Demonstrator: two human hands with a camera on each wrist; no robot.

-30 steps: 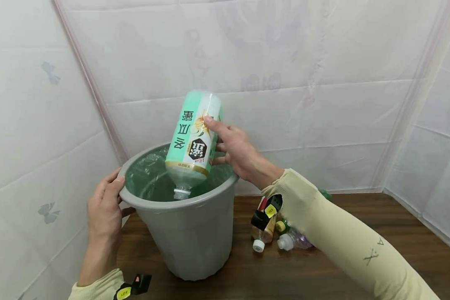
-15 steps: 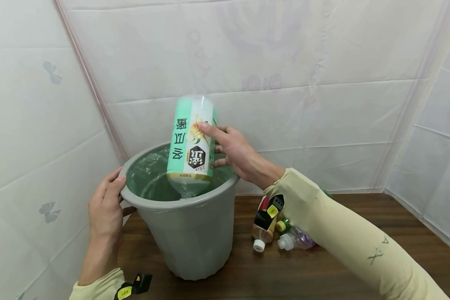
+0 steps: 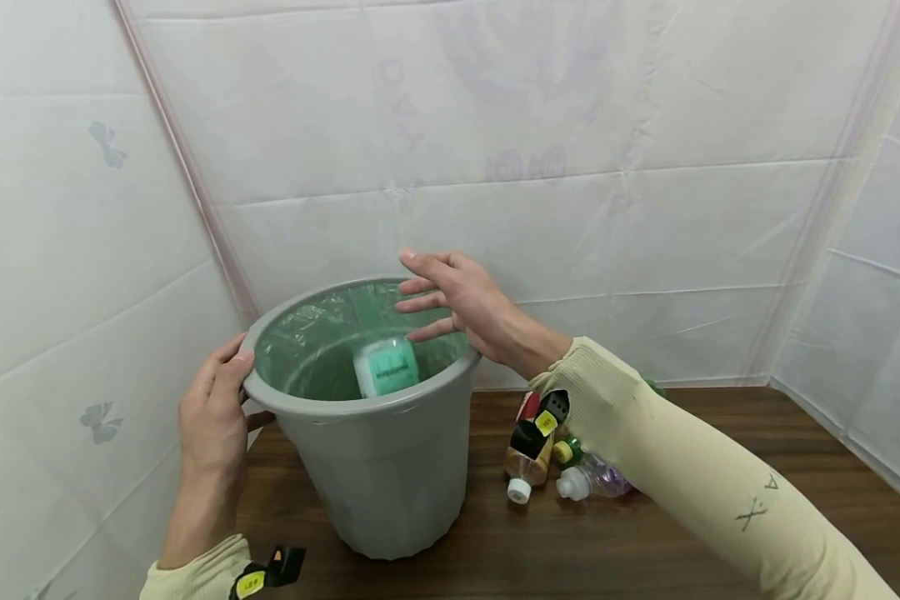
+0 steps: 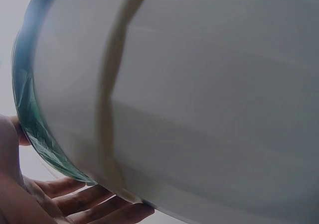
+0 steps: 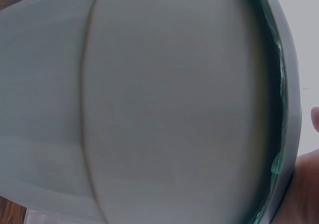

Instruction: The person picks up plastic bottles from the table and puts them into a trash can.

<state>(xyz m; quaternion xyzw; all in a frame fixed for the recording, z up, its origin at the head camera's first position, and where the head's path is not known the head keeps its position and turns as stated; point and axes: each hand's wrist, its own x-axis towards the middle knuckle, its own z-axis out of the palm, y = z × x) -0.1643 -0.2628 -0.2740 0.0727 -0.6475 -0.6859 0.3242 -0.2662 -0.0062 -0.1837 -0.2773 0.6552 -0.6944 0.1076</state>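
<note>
A grey trash bin (image 3: pixel 397 467) with a green plastic liner (image 3: pixel 300 333) stands upright on the table. My left hand (image 3: pixel 213 412) grips its rim at the left, thumb on top; the left wrist view shows the fingers (image 4: pixel 82 200) against the outer wall. Inside the mouth, the base of a green-and-white drink bottle (image 3: pixel 387 367) shows, the rest of it hidden below the front rim. Over the right side of the opening my right hand (image 3: pixel 468 304) is spread, its fingers apart and holding nothing. The bin's wall fills most of the right wrist view.
Right of the bin, a bottle with a white cap (image 3: pixel 521 475), a purplish clear bottle (image 3: pixel 600 479) and a green bottle with a yellow cap (image 3: pixel 566 452) lie on the wooden table (image 3: pixel 570 550), partly behind the right sleeve. White sheeting (image 3: pixel 645 250) surrounds the table.
The right hand has let go of the upside-down bottle, which has dropped into the bin. Before that, it tipped more upright and lowered slightly. The left hand stays on the rim.
</note>
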